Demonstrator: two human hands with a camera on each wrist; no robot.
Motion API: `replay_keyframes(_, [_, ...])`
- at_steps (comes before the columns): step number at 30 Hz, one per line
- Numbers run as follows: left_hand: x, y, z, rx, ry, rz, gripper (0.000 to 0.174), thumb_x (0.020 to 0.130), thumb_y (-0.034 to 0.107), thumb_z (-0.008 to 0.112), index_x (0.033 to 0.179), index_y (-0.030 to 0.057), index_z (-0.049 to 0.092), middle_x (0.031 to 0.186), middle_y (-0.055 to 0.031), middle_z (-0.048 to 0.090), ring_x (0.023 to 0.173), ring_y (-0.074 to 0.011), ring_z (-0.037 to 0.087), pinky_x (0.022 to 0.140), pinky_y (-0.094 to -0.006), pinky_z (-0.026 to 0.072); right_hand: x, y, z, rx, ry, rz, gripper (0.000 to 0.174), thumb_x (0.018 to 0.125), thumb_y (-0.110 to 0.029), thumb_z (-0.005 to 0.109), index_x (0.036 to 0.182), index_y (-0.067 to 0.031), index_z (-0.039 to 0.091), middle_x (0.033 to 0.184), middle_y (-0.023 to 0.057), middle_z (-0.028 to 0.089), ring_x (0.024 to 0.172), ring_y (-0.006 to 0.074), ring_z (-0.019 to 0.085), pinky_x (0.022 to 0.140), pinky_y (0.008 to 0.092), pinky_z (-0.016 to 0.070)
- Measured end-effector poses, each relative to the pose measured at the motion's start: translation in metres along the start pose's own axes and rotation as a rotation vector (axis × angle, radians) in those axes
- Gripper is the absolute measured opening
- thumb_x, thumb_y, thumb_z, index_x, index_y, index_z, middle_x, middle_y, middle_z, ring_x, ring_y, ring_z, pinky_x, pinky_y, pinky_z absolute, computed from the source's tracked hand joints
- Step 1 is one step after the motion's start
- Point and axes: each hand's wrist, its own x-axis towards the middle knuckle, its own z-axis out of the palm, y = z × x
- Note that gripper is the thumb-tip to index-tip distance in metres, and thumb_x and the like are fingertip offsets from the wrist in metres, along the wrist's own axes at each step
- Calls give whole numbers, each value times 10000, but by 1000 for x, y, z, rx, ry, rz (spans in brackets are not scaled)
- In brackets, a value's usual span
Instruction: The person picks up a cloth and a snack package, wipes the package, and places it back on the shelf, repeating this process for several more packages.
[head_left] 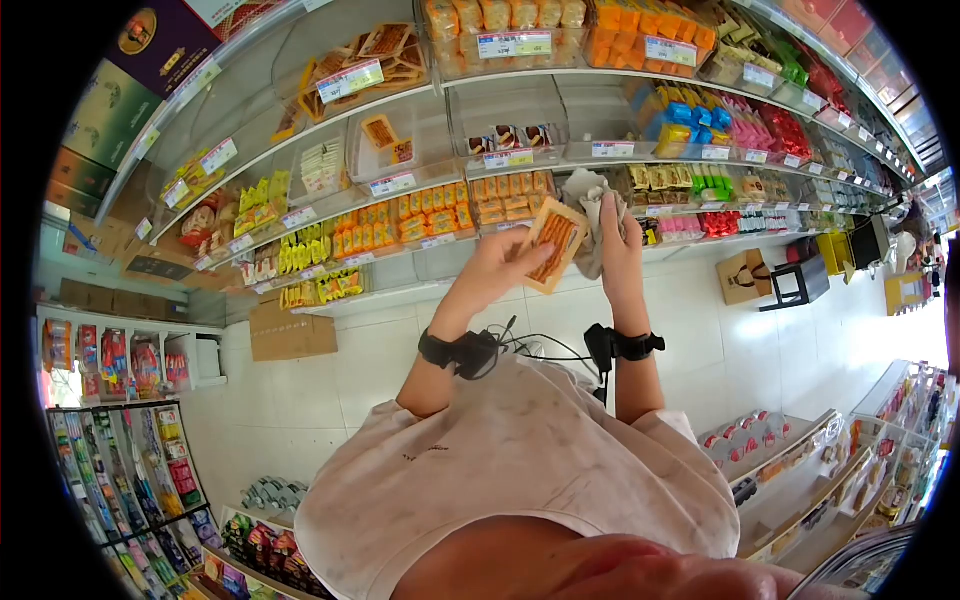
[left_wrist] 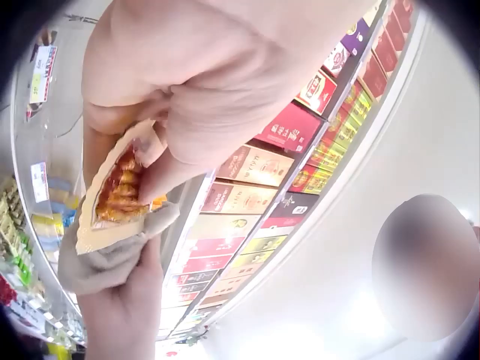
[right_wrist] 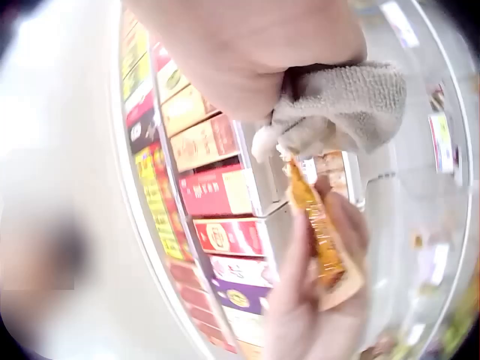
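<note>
My left hand (head_left: 490,270) pinches a flat packaged snack (head_left: 565,232) with a pale, scalloped border and orange-brown food behind a clear window, the thumb lying across its face. Beside it, my right hand (head_left: 622,255) grips a crumpled grey cloth (head_left: 588,198). In the left wrist view the cloth (left_wrist: 97,274) sits against the lower edge of the snack pack (left_wrist: 118,201). From the right wrist, the pack (right_wrist: 319,232) appears nearly edge-on, its upper end right at the cloth (right_wrist: 356,105).
Shelves of clear bins rise in front, with orange packets (head_left: 435,210) below the hands' level. One bin (head_left: 390,150) holds a few similar flat packs; more lie in an upper bin (head_left: 385,45). A cardboard box (head_left: 290,332) stands on the floor to the left, a dark stool (head_left: 800,285) to the right.
</note>
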Motion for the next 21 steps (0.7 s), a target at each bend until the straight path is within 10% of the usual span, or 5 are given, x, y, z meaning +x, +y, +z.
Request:
replay_keyframes(2, [2, 5, -8, 25, 84, 0, 300, 942, 221, 727, 1043, -61, 722, 815, -41, 713, 717, -51, 610, 649, -225, 493, -14, -7, 16, 257, 101, 211, 279, 982, -251, 693, 1141, -22, 682, 1058, 30, 694, 907, 97, 642, 770, 241, 514])
replay_keyframes(8, [0, 14, -51, 271, 82, -122, 352, 914, 271, 764, 1068, -44, 727, 875, -35, 726, 750, -54, 612, 693, -205, 478, -15, 5, 40, -16, -89, -37, 219, 947, -147, 725, 1091, 16, 699, 950, 16, 712, 822, 52, 607, 733, 233, 499])
replay_keyframes(11, [4, -8, -63, 345, 288, 160, 490, 961, 401, 688, 1167, -44, 678, 1009, -86, 725, 850, -110, 648, 773, -255, 500, -12, 4, 65, -251, 61, -260, 217, 933, -99, 722, 1101, 35, 689, 923, 43, 718, 799, 75, 617, 718, 239, 498])
replay_keyframes(15, [-2, -15, -99, -573, 213, -159, 698, 1006, 589, 500, 1337, -24, 548, 1257, -144, 649, 1086, -197, 646, 928, -337, 513, -11, 8, 112, -525, 26, -589, 260, 898, -57, 726, 1131, 45, 671, 939, 101, 737, 780, 174, 678, 699, 271, 520])
replay_keyframes(21, [-27, 6, -156, -883, 369, -15, 705, 1017, 633, 426, 1414, 54, 492, 1374, -98, 583, 1286, -216, 553, 1073, -382, 454, -35, 23, 213, -678, -574, -616, 527, 977, -124, 595, 1458, 33, 446, 1561, 210, 382, 1470, 347, 328, 1173, 439, 300])
